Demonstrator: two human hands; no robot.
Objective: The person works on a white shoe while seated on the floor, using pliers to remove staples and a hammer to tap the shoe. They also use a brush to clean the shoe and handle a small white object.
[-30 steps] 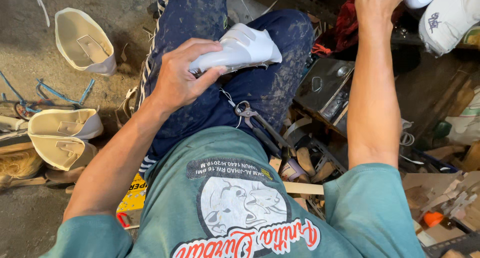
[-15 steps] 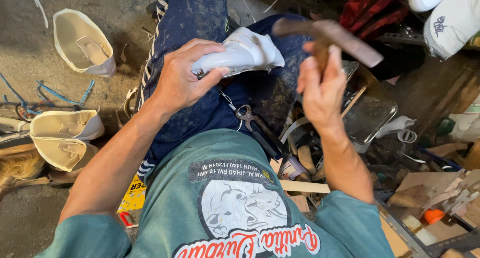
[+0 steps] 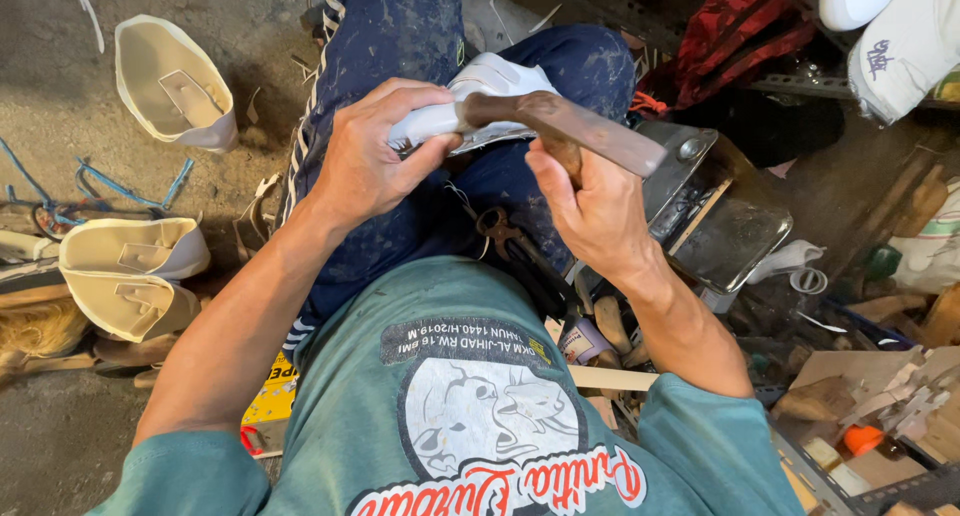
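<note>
Left hand [image 3: 365,161] wrapped around white shoe [image 3: 480,101], pinning it on my knee at 12 o'clock. Right hand [image 3: 590,201] clenched on hammer [image 3: 565,126], its head touching the shoe just beside the left thumb. Risk, as I judge it: a blow landing off-line would catch the thumb, since it sits so close. Shoe could also slide off the rounded knee if the grip slackens. Cream shoe parts [image 3: 175,81] on the floor at 10 o'clock; metal tin [image 3: 735,231] at 3 o'clock.
</note>
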